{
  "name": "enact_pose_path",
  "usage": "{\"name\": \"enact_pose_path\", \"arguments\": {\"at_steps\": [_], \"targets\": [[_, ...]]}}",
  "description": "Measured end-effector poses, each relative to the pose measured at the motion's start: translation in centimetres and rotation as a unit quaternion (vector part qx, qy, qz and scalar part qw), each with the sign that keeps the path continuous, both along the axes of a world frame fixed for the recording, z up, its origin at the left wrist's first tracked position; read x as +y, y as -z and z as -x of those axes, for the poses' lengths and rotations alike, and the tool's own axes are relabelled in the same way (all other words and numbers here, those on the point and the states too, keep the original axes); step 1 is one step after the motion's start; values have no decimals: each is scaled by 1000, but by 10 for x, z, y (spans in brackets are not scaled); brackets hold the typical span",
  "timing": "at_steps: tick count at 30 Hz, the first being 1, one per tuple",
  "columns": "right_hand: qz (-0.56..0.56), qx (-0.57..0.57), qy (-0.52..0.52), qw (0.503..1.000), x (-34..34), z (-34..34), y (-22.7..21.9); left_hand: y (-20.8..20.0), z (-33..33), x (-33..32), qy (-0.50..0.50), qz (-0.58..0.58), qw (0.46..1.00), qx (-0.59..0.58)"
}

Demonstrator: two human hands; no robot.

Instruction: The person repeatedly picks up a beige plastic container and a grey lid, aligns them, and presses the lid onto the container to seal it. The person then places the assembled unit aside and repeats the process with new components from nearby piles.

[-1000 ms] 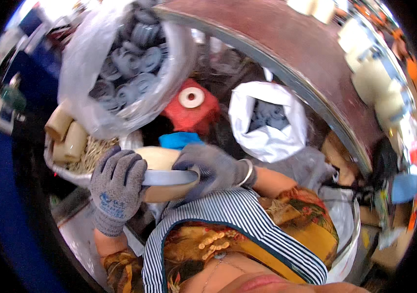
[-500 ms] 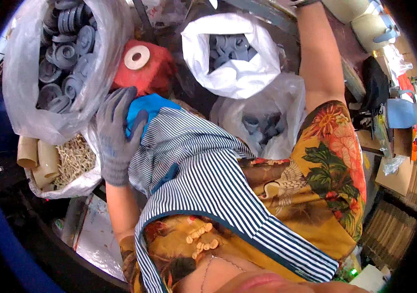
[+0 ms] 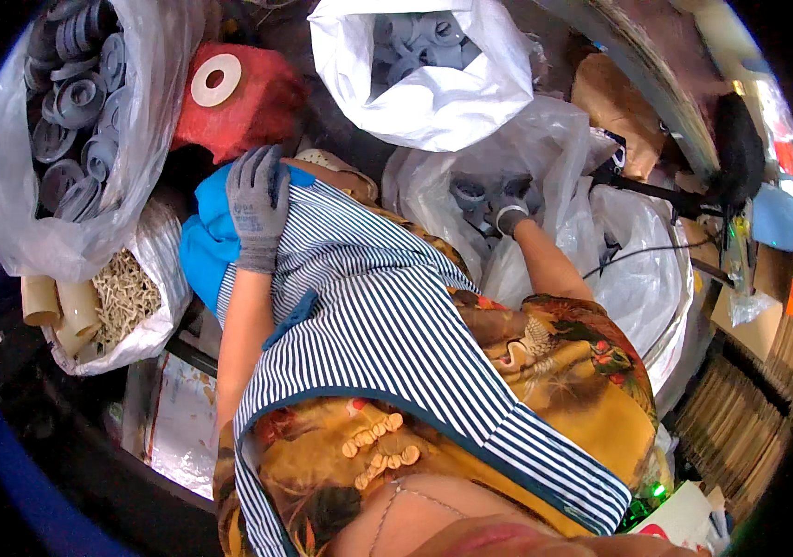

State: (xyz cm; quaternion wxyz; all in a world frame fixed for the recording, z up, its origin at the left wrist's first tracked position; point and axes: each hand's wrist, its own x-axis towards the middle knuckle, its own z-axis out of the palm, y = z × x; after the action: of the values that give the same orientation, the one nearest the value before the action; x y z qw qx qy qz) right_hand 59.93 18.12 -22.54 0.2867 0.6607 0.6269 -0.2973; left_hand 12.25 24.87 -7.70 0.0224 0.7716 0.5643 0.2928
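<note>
Grey plastic rings (image 3: 470, 193): loose pile inside a clear plastic bag (image 3: 591, 232), centre-right of view, just right of my striped apron (image 3: 387, 316). My right hand (image 3: 510, 215), grey-gloved w/ white cuff, is plunged into that bag among the rings; fingers are buried, so I cannot tell whether it grips one or lies slack.

Left hand (image 3: 255, 206): grey knit glove, fingers spread flat and gripping nothing, palm down on a blue cloth bundle (image 3: 206, 246) at the apron's upper-left edge. The forearm runs down from it toward the lower edge.

Surroundings, approx. clockwise:
- Red block (image 3: 248, 97) w/ a white round disc on its face, just above the left hand, touching the blue bundle's far side.
- Large clear bag of grey rings (image 3: 71, 102), upper left, well filled.
- Smaller clear bag of pale tan bits (image 3: 122, 297), below it; beige cardboard tubes (image 3: 58, 306) beside it on the left.
- White bag (image 3: 424, 84), top centre, open mouth, more grey rings inside.
- Black cable (image 3: 638, 252) across the right-hand clear bag.
- Stacked cardboard (image 3: 749, 408), lower right.
</note>
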Motion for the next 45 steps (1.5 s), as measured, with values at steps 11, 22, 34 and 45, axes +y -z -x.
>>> {"name": "enact_pose_path", "arguments": {"at_steps": [11,22,34,45], "targets": [[60,-57,-214,973,-19,38,89,-12,26,-17,-32,32,999,10],[124,328,238,905,82,26,-57,3,19,-9,-26,13,999,-20],[8,-42,-49,998,9,55,70,-8,26,-29,-48,46,998,-20],[61,347,-50,935,90,89,-161,-65,-13,-22,107,44,989,-93]]}}
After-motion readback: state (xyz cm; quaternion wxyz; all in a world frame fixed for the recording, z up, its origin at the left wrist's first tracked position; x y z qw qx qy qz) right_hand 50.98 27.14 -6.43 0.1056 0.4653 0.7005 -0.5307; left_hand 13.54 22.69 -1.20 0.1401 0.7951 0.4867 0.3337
